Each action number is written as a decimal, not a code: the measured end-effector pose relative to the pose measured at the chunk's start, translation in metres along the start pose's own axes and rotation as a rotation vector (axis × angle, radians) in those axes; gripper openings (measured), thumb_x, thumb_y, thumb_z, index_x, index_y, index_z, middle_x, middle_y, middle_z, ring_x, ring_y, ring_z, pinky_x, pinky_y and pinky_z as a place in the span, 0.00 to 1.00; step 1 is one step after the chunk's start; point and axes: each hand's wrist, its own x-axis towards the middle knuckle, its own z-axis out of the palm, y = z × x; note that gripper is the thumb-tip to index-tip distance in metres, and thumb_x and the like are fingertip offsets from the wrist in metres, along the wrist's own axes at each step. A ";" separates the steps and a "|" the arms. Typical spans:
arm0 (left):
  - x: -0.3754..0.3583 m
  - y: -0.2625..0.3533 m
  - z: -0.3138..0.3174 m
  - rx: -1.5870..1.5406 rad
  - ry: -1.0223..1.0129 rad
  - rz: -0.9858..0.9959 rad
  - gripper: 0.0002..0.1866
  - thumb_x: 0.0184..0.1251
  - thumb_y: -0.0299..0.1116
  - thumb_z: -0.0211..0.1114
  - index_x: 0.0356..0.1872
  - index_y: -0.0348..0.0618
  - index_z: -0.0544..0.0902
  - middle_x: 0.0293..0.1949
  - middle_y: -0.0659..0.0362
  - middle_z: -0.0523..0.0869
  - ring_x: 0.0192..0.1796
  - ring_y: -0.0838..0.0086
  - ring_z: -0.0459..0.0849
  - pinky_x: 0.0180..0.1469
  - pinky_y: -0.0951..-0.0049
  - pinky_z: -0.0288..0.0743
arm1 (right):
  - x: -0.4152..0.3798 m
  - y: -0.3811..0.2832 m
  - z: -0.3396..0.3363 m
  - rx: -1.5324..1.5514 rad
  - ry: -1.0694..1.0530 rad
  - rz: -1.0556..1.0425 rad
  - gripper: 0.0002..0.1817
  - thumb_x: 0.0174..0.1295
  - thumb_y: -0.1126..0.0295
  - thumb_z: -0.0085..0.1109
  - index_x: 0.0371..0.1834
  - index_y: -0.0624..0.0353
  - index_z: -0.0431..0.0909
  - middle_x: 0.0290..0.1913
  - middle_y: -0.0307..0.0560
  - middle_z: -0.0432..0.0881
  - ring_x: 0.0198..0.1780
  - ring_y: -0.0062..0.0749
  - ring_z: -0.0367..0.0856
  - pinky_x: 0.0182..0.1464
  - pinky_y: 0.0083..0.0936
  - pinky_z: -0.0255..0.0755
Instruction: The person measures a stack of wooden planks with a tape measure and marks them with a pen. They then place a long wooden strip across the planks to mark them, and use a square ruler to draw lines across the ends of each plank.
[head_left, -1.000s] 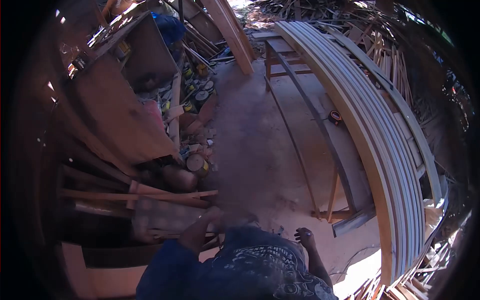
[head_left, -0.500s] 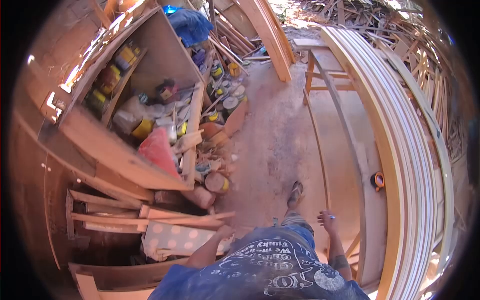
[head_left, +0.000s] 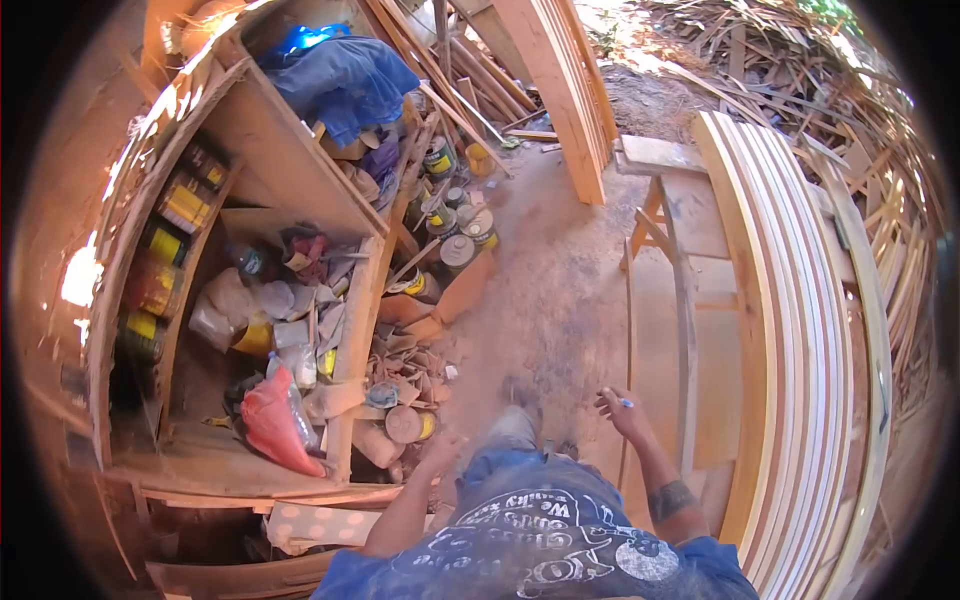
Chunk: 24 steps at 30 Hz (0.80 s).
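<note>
My right hand (head_left: 615, 407) is closed around a thin pen (head_left: 627, 403), whose blue end sticks out beside the fingers. The hand hangs over the floor, left of a wooden trestle bench (head_left: 687, 350). My left hand (head_left: 442, 456) is low by my side, near several dusty cans and a heap of scraps. Its fingers are blurred, and I can make out nothing in them. Long stacked timber boards (head_left: 790, 330) lie along the bench at the right, apart from both hands.
A wooden cabinet (head_left: 290, 150) on the left holds cans, bags and a red plastic bag (head_left: 275, 420). Paint cans (head_left: 458, 252) and scraps line the floor beside it. Upright planks (head_left: 565, 100) lean ahead. Offcuts (head_left: 800, 80) pile up at the far right.
I have stepped forward, with the cabinet and bench shifting in view. Both hands have swung a little; the pen stays in my right hand. The orange tape measure on the bench no longer shows.
</note>
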 end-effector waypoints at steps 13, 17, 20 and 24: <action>0.315 0.078 -0.156 0.887 -0.220 0.512 0.16 0.57 0.44 0.68 0.38 0.42 0.86 0.30 0.50 0.87 0.34 0.55 0.87 0.38 0.53 0.79 | 0.254 -0.202 -0.038 -0.128 0.006 -0.124 0.19 0.76 0.60 0.47 0.51 0.66 0.80 0.39 0.49 0.86 0.39 0.30 0.83 0.44 0.27 0.77; 0.411 0.285 -0.228 0.592 -0.037 0.267 0.16 0.63 0.45 0.61 0.36 0.42 0.88 0.38 0.47 0.89 0.45 0.50 0.87 0.50 0.57 0.79 | 0.300 -0.269 -0.062 -0.012 0.063 -0.176 0.19 0.76 0.60 0.48 0.52 0.65 0.80 0.39 0.47 0.86 0.39 0.28 0.83 0.44 0.26 0.76; 0.494 0.364 -0.241 0.009 0.125 0.128 0.19 0.66 0.47 0.59 0.42 0.42 0.87 0.43 0.48 0.89 0.48 0.54 0.87 0.54 0.61 0.78 | 0.340 -0.310 -0.072 0.029 0.018 -0.165 0.19 0.77 0.59 0.47 0.52 0.66 0.80 0.38 0.47 0.86 0.40 0.27 0.83 0.45 0.25 0.76; 0.540 0.454 -0.239 0.096 -0.008 0.155 0.20 0.66 0.47 0.60 0.46 0.41 0.87 0.46 0.48 0.89 0.51 0.55 0.86 0.56 0.60 0.77 | 0.414 -0.350 -0.091 0.078 -0.046 -0.201 0.21 0.78 0.58 0.46 0.53 0.67 0.79 0.38 0.47 0.86 0.41 0.27 0.83 0.46 0.26 0.76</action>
